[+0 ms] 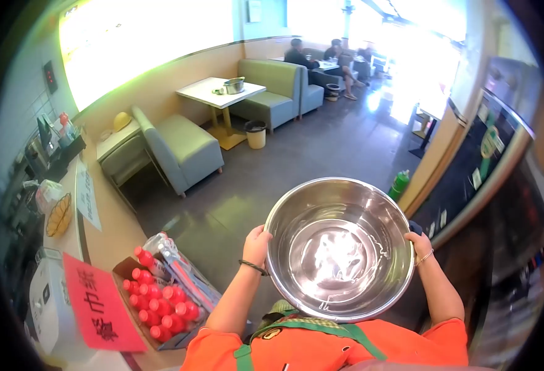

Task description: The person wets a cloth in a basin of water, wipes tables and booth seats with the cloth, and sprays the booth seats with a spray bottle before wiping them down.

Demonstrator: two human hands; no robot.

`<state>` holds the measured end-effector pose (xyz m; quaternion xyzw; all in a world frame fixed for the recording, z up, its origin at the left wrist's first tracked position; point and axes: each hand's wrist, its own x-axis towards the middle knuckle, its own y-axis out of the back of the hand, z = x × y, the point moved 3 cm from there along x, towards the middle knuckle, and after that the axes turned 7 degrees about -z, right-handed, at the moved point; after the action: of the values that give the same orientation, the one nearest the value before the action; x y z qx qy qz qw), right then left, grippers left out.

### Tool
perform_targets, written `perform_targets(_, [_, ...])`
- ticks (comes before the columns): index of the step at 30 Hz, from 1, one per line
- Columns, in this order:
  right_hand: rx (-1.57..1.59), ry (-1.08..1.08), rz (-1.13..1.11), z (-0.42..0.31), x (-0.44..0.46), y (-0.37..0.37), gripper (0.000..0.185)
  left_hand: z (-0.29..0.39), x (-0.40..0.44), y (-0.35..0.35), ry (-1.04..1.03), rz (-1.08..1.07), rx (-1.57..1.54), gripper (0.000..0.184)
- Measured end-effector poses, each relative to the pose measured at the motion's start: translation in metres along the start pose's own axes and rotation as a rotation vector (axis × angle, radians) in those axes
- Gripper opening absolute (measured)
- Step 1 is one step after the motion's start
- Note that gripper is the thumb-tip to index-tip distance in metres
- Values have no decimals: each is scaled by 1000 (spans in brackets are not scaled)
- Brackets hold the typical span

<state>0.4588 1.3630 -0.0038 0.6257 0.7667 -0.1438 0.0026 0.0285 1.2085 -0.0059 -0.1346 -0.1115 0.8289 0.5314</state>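
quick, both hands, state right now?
Left hand: closed on the left rim of the large metal bowl.
Right hand: closed on the bowl's right rim.

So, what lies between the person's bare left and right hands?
In the head view, a large, round, shiny metal basin, its rim held by the left hand and right hand.
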Motion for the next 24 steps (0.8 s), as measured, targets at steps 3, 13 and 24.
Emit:
perform_targets(3, [-65, 30, -59, -30, 101, -15, 31, 11, 77, -17, 14, 39, -33, 34])
perform_targets(13, [-85, -37, -48, -37, 422, -106, 23, 25, 401, 9, 18, 34, 0, 33])
perform_targets(24, [-40, -98, -225, -75, 779, -296, 24, 76, 710, 78, -46, 223, -20, 32])
